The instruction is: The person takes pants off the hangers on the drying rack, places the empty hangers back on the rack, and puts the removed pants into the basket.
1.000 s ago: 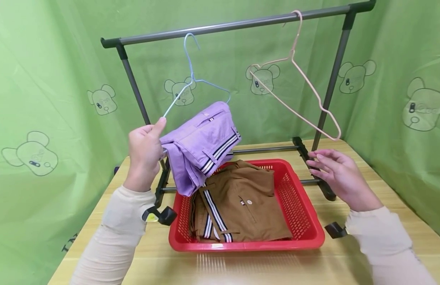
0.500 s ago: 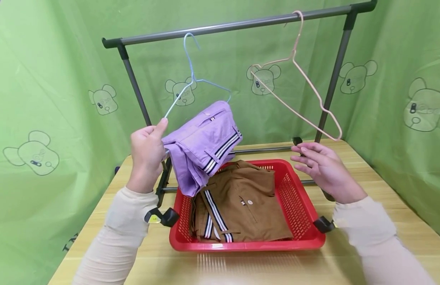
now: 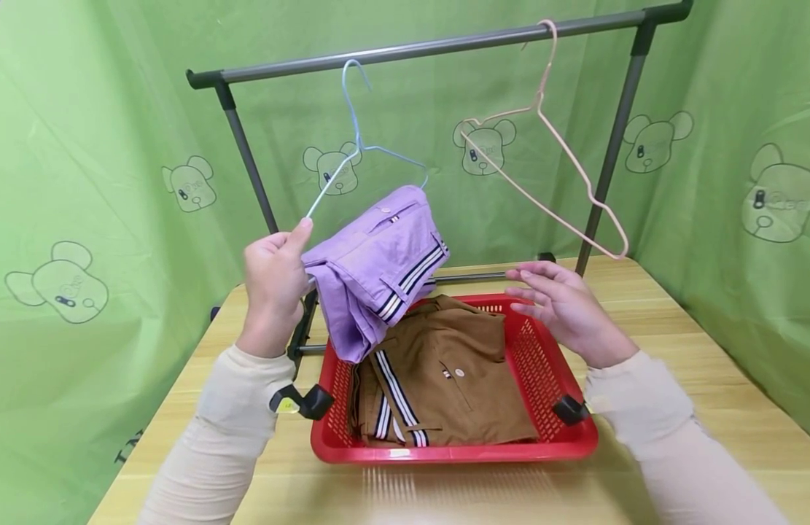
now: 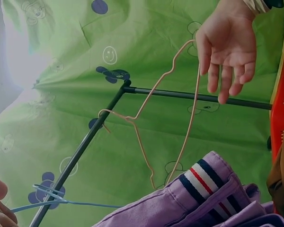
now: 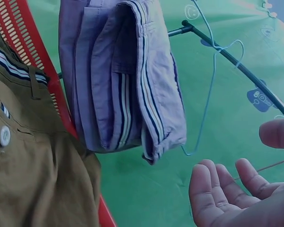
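My left hand (image 3: 273, 288) grips a blue wire hanger (image 3: 356, 120) by its left side, thumb along the wire. Over the hanger's bar drape folded purple trousers (image 3: 378, 266) with a striped waistband, tilted, their lower end above the red basket's left part. In the head view the hanger's hook is near the rack's rail; whether it touches I cannot tell. My right hand (image 3: 565, 310) holds nothing, its fingers relaxed over the basket's right rear corner. The right wrist view shows its fingers (image 5: 201, 189) apart from the purple trousers (image 5: 156, 85).
A red basket (image 3: 453, 453) on the wooden table (image 3: 247, 467) holds folded brown trousers (image 3: 470, 394). Behind it stands a grey metal rack (image 3: 437, 48), with a pink wire hanger (image 3: 578, 168) hooked on its right side. Green printed curtain (image 3: 70, 175) surrounds the table.
My right hand has moved left, from beside the rack's right foot to over the basket's rear corner. The left hand, hanger and purple trousers have shifted slightly right.
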`<state>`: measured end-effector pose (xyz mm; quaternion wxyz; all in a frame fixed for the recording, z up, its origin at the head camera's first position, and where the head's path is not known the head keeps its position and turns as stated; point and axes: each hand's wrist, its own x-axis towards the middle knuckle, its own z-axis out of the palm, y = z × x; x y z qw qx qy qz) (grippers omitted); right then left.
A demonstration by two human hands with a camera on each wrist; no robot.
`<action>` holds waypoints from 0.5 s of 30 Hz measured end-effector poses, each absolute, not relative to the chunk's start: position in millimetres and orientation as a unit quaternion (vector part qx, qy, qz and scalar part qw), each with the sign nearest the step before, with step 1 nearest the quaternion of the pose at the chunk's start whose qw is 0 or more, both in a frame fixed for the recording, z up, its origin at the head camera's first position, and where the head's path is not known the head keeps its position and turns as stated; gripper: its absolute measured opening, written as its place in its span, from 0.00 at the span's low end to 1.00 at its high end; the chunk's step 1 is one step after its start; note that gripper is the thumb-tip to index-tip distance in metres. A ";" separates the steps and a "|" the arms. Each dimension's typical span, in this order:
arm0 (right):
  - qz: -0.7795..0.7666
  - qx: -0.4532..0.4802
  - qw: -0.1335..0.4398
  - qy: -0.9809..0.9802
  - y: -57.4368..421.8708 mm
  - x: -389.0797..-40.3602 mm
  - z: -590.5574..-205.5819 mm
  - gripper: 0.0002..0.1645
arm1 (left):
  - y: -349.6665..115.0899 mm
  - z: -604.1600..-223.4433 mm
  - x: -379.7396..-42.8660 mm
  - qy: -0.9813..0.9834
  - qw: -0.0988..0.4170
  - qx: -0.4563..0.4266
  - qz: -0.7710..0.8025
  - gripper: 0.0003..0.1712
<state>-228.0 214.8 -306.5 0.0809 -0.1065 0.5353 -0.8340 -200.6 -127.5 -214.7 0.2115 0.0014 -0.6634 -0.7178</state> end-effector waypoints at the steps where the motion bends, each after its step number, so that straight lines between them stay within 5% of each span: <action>1: -0.833 -0.105 0.084 0.537 213.0 -228.9 -306.6 0.09 | -127.6 -214.6 -200.7 -0.664 0.211 0.001 -0.717 0.27; 15: -0.816 -0.076 0.138 0.556 176.0 -236.0 -310.7 0.11 | -127.5 -214.8 -200.2 -0.655 0.214 -0.005 -0.725 0.26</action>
